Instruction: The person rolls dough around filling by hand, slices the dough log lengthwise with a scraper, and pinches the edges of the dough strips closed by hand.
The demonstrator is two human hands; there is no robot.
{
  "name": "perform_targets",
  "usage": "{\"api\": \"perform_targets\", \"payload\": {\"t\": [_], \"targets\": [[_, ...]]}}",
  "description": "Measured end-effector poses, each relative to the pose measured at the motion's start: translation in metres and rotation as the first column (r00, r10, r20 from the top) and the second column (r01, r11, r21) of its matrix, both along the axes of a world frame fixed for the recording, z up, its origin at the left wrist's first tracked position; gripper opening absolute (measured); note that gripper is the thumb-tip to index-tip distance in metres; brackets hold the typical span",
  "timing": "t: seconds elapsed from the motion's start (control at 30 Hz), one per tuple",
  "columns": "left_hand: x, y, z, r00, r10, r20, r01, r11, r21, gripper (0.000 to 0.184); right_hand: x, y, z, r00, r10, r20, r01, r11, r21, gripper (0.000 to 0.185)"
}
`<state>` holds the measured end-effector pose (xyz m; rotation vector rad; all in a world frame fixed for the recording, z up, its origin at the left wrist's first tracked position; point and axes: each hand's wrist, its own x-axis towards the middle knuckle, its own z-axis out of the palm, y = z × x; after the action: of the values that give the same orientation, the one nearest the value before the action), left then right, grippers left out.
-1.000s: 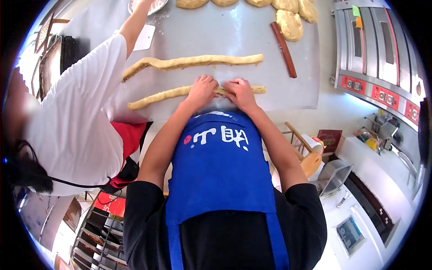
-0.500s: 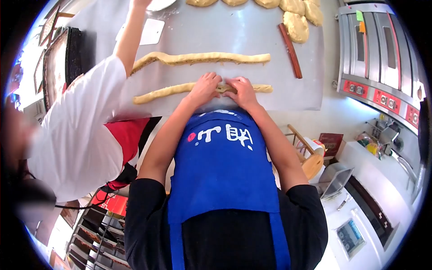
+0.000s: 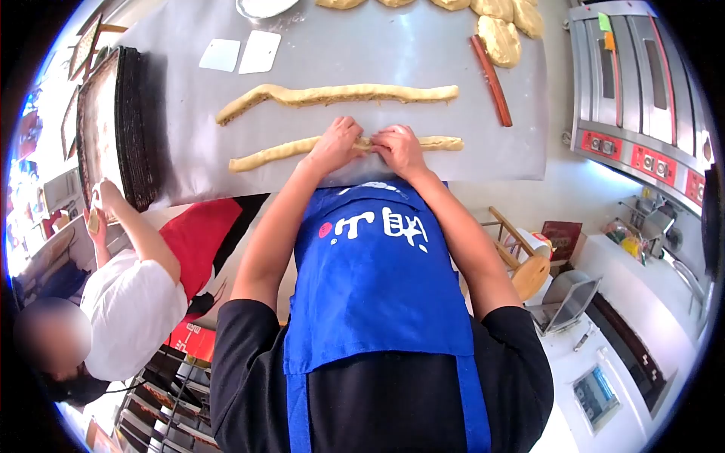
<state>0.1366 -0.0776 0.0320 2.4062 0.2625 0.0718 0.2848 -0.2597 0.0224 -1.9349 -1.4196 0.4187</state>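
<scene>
A long rope of dough (image 3: 276, 153) lies across the metal table near its front edge. Both my hands grip its middle, side by side: my left hand (image 3: 339, 145) and my right hand (image 3: 399, 151), fingers curled and pinching the dough, with a small stretch showing between them. Behind it runs a second dough rope (image 3: 340, 94), bent at its left end and touched by no one. A reddish-brown wooden stick (image 3: 491, 81) lies to the right, beside a flat piece of dough (image 3: 498, 41).
Two white scrapers (image 3: 259, 53) and a bowl (image 3: 264, 6) sit at the back left. Stacked dark trays (image 3: 136, 128) border the table's left. A co-worker (image 3: 136, 309) stands there, hands near the trays. Several dough pieces lie at the back; an oven (image 3: 642, 90) is right.
The co-worker has pulled their arm back from over the table and moved left to the trays. The view has shifted slightly. My hands remain on the nearer dough rope.
</scene>
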Motion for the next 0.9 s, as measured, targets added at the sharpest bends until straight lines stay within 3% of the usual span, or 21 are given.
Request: {"api": "perform_targets", "payload": {"t": [0.1,0.2,0.3,0.4,0.53,0.7,0.9], "targets": [[-0.004,0.010,-0.004,0.989,-0.065,-0.134,0.075,0.995,0.065,0.049,-0.006,0.006,0.014,0.997,-0.070,0.026,0.070,0.998,0.008,0.027],[-0.007,0.008,-0.002,0.985,-0.027,-0.169,0.033,0.999,0.030,0.050,-0.010,0.006,-0.006,0.998,-0.004,0.057,0.000,0.998,0.064,0.026],[-0.011,0.010,-0.002,0.996,0.015,-0.086,-0.015,1.000,0.006,0.046,-0.016,0.011,-0.005,0.999,-0.028,0.016,0.027,0.997,0.075,0.026],[-0.014,0.018,0.003,0.986,-0.033,-0.161,0.043,0.997,0.062,0.044,-0.027,0.020,0.010,0.993,-0.119,0.004,0.118,0.986,0.121,0.024],[-0.023,0.025,0.008,0.987,-0.049,-0.151,0.069,0.990,0.125,0.043,-0.026,0.023,-0.004,0.998,-0.029,0.051,0.024,0.994,0.105,0.024],[-0.028,0.031,-0.004,0.991,-0.051,-0.123,0.053,0.998,0.015,0.047,-0.034,0.029,-0.003,0.995,-0.070,0.075,0.062,0.993,0.103,0.028],[-0.034,0.030,0.000,0.994,-0.024,-0.107,0.024,1.000,0.002,0.049,-0.039,0.033,0.000,0.999,0.000,0.043,-0.002,0.999,0.050,0.036]]}}
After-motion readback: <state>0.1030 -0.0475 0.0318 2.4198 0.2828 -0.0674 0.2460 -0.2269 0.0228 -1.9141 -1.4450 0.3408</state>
